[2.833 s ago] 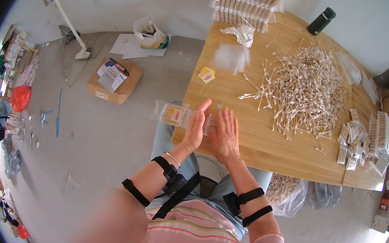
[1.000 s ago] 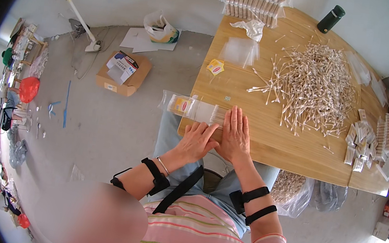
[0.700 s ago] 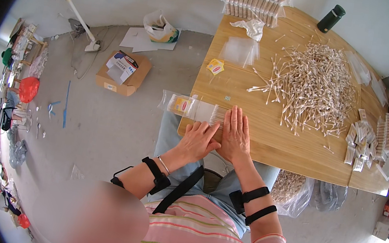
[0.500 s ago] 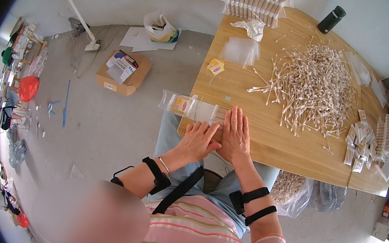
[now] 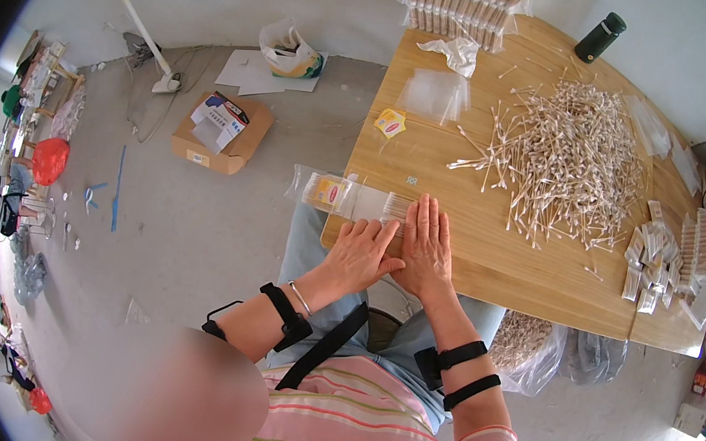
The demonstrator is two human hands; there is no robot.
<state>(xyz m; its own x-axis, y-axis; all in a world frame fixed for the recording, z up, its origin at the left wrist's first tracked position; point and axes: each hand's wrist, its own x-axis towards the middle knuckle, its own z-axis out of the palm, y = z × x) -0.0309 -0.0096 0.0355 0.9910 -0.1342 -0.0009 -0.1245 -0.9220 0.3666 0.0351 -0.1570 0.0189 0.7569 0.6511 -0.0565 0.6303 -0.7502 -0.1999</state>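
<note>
At the table's near left edge, a row of cotton swabs [image 5: 395, 207] lies partly under my two hands. My left hand [image 5: 357, 254] rests over its near end, fingers stretched forward. My right hand [image 5: 427, 247] lies flat beside it, fingers straight and close together, along the right side of the swabs. The thumbs meet near the table edge, and the swabs' lower part is hidden by the hands. To the left, a clear plastic bag [image 5: 297, 184] with swabs and a yellow label [image 5: 327, 191] inside juts past the table edge.
A large heap of loose cotton swabs [image 5: 573, 161] covers the table's right middle. Yellow label cards [image 5: 391, 123] and flat clear bags [image 5: 436, 95] lie far left. Stacked swab packs [image 5: 466, 6] and a dark green bottle [image 5: 600, 37] stand at the back; small packs [image 5: 657, 254] lie right.
Both hands keep nearly the same place and pose over the swabs. The whole view has shifted very slightly.
</note>
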